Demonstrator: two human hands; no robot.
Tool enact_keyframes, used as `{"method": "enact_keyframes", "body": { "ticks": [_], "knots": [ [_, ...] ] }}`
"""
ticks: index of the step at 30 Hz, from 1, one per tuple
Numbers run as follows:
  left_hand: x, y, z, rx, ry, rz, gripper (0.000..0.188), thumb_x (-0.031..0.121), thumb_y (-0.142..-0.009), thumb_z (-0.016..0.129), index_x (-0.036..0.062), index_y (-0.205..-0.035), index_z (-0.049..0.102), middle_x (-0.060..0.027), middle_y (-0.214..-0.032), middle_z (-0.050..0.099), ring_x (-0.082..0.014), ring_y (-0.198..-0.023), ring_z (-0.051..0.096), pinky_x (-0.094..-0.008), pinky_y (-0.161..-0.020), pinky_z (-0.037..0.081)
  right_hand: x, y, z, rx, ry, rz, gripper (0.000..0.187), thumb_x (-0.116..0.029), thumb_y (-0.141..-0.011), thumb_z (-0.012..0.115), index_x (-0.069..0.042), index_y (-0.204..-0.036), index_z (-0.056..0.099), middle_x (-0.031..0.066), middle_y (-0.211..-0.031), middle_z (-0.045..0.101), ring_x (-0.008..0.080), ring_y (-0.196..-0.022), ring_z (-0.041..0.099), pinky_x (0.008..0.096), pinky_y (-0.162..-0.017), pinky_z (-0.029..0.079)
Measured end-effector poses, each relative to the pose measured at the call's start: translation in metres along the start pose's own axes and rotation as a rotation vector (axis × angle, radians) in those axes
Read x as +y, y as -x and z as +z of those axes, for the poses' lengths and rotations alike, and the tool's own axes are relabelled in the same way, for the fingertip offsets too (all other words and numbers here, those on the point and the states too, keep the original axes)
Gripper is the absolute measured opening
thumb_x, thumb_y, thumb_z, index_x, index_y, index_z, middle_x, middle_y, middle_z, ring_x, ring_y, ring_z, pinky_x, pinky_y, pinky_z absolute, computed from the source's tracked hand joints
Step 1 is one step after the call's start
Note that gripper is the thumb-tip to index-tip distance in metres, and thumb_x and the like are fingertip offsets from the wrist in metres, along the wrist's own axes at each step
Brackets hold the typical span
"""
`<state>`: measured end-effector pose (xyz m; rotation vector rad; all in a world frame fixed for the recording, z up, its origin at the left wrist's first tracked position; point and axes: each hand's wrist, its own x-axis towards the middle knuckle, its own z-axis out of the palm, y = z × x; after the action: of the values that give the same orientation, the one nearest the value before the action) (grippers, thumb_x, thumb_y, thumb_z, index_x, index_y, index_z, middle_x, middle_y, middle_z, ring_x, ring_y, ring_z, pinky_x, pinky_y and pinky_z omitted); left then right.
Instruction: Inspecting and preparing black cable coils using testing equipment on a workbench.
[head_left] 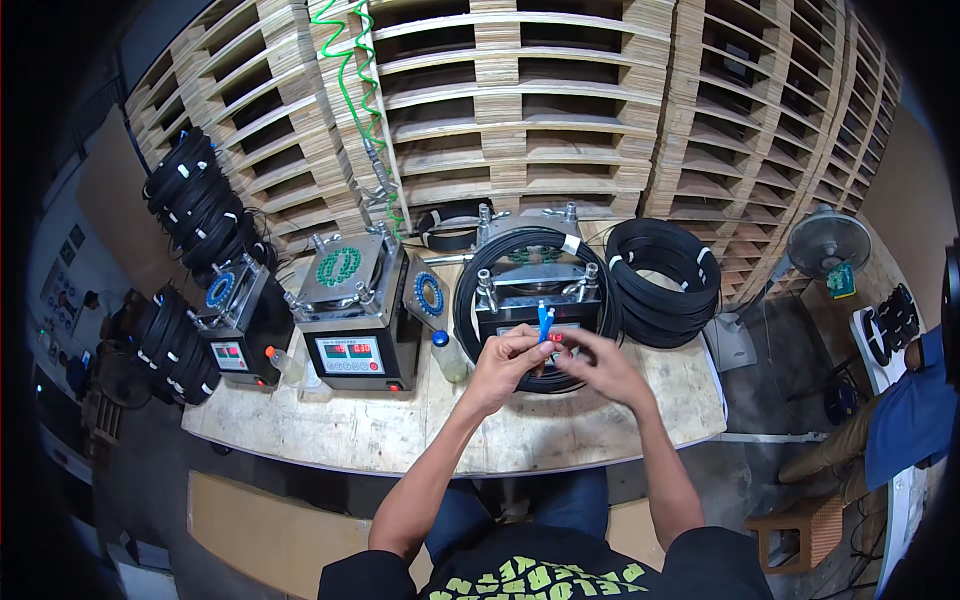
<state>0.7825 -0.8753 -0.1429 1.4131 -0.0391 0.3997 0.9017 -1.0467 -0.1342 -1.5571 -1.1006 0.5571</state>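
Stacked wooden pallets (520, 110) stand behind the pale wooden worktop (330, 430), where a black cable coil (537, 305) lies on a grey machine (540, 300) toward the back edge. Left hand (503, 365) pinches the small blue connector (545, 322), upright, fingers closed on it; right hand (600, 365) meets it, fingertips together.

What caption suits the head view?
Both hands hold a small blue connector over a workbench.
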Motion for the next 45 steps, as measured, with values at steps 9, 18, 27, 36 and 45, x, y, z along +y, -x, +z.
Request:
{"method": "enact_keyframes", "body": {
  "ticks": [9, 18, 27, 36, 45],
  "knots": [
    [-0.007, 0.006, 0.013, -0.004, 0.072, 0.021, 0.018, 0.012, -0.095, 0.068, -0.0039, -0.1, 0.074, 0.0005, -0.096, 0.058, -0.006, -0.068, 0.053, -0.022, -0.059, 0.041, -0.036, -0.018, 0.009, 0.03, -0.134, -0.154, 0.037, -0.022, -0.097, 0.065, 0.0, -0.126, 0.064, 0.0083, -0.102, 0.068, 0.0141, -0.093, 0.065, 0.0253, -0.084, 0.051],
    [0.003, 0.017, 0.017, 0.088, 0.075, -0.147, 0.017, 0.015, -0.094, 0.07, -0.0019, -0.091, 0.069, 0.0015, -0.094, 0.061, -0.0052, -0.073, 0.056, -0.0199, -0.068, 0.047, -0.011, -0.016, 0.034, 0.291, -0.553, -0.089, 0.023, -0.015, -0.095, 0.068, 0.003, -0.107, 0.071, 0.0045, -0.085, 0.072, 0.01, -0.085, 0.066, 0.0245, -0.079, 0.053],
    [0.036, 0.016, 0.004, 0.203, -0.277, 0.117, 0.023, 0.018, -0.094, 0.068, 0.002, -0.111, 0.072, -0.0062, -0.098, 0.064, -0.0081, -0.078, 0.06, -0.0225, -0.067, 0.049, -0.018, 0.001, 0.051, 0.308, -0.592, -0.071, 0.024, -0.021, -0.098, 0.064, 0.002, -0.105, 0.068, 0.0036, -0.076, 0.063, 0.0081, -0.067, 0.061, 0.026, -0.062, 0.052],
    [0.055, 0.005, 0.007, 0.066, -0.43, 0.187, 0.017, 0.014, -0.095, 0.068, -0.0012, -0.101, 0.072, -0.0051, -0.096, 0.067, -0.0071, -0.082, 0.062, -0.0199, -0.067, 0.048, -0.012, 0.003, 0.053, 0.314, -0.517, -0.022, 0.02, -0.019, -0.097, 0.066, 0.001, -0.101, 0.069, 0.0, -0.076, 0.061, 0.0038, -0.06, 0.048, 0.019, -0.053, 0.035],
    [0.046, 0.001, 0.014, 0.285, -0.223, 0.194, 0.017, 0.013, -0.095, 0.067, -0.0035, -0.098, 0.069, -0.0049, -0.088, 0.07, -0.008, -0.078, 0.065, -0.0229, -0.067, 0.052, -0.01, 0.01, 0.045, 0.315, -0.542, 0.034, 0.02, -0.019, -0.097, 0.066, 0.001, -0.096, 0.068, -0.0005, -0.074, 0.06, 0.0028, -0.058, 0.044, 0.0192, -0.052, 0.033]
  ]
}}
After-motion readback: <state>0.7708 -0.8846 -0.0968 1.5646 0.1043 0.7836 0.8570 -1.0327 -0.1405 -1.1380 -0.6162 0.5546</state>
